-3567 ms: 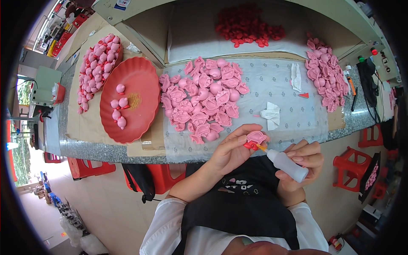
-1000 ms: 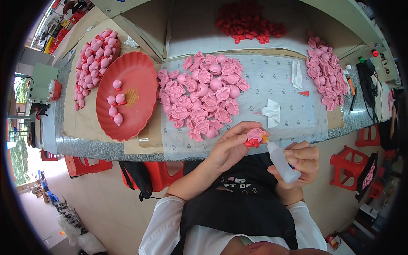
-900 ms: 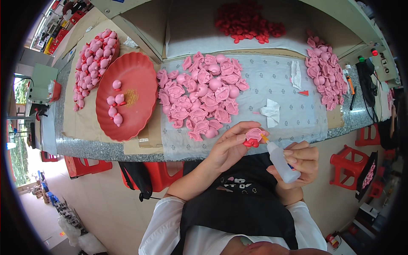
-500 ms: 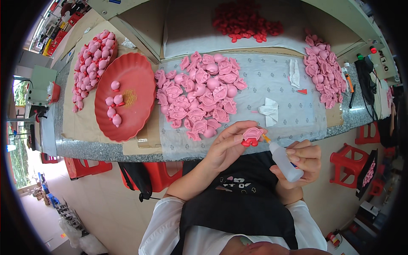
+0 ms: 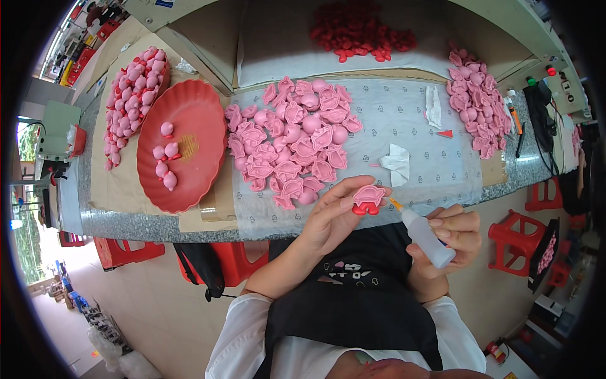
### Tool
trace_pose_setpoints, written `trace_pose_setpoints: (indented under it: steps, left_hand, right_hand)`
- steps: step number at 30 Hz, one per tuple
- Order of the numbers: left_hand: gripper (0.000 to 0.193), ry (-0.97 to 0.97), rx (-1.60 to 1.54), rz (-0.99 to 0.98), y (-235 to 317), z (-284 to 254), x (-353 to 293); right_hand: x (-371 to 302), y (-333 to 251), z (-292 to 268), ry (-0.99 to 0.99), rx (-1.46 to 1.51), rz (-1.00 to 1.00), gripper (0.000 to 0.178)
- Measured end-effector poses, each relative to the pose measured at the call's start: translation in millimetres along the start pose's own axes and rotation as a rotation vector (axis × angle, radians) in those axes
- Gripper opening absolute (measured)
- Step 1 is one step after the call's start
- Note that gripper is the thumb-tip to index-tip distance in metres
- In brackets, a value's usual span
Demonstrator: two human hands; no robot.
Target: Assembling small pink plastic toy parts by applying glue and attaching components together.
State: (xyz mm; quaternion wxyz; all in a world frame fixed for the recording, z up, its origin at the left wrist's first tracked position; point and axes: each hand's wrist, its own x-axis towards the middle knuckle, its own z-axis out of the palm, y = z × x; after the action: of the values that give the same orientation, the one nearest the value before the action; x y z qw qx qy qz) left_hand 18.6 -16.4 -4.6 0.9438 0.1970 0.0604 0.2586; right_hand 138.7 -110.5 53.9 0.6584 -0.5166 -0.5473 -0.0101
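Between the thumb and fingers of my left hand (image 5: 336, 215) is a small pink plastic half-shell (image 5: 368, 194) with a red two-lobed piece at its lower edge. My right hand (image 5: 449, 237) grips a translucent white squeeze bottle (image 5: 427, 239), tilted with its thin orange tip up and to the left. That tip points at the shell's right side, with a slight gap between them. Beyond my hands, a heap of pink half-shells (image 5: 291, 142) lies on the printed white sheet (image 5: 379, 114). Both hands are above the table's front edge.
A red scalloped tray (image 5: 214, 136) with several pink round figures stands left, beside a heap of similar figures (image 5: 132, 95). Red pieces (image 5: 360, 31) lie at the back under a shelf. More pink shells (image 5: 480, 104), crumpled tissue (image 5: 398, 165) and an orange-handled tool (image 5: 516, 119) are on the right.
The bottle's tip has drawn back from the shell, moving slightly right and down. The held shell has shifted a little left. The whole view has shifted slightly.
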Motion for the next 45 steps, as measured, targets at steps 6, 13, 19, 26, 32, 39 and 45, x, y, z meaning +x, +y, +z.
trace_pose_setpoints:
  steps: [6,13,19,26,32,39,45]
  left_hand:
    - [0.039,-0.008,0.005,-0.008,0.2,-1.7,-0.3]
    - [0.039,-0.003,0.009,0.012,0.2,-1.2,-0.1]
    - [0.037,-0.002,0.072,0.053,-0.3,1.2,-0.6]
    - [0.037,0.013,0.169,0.09,-2.1,0.9,-1.5]
    - [0.036,0.007,0.14,0.091,-3.0,-1.3,-0.1]
    - [0.036,0.013,0.056,0.038,-2.6,-0.7,0.0]
    - [0.037,0.009,0.0,0.013,-2.4,-2.0,0.4]
  right_hand:
    - [-1.1,2.3,0.7,-0.018,-0.023,-0.01,0.04]
    - [-0.3,0.0,1.3,-0.025,-0.014,-0.006,0.04]
    - [-0.7,-0.7,0.2,-0.091,-0.063,-0.006,0.041]
    - [-3.4,-3.1,1.3,-0.111,-0.034,-0.009,0.041]
    - [-3.4,-3.7,-0.7,-0.106,-0.021,0.004,0.04]
    - [-2.2,-0.3,-0.5,-0.089,-0.008,0.002,0.041]
    - [-3.5,0.8,0.2,-0.056,0.021,0.006,0.04]
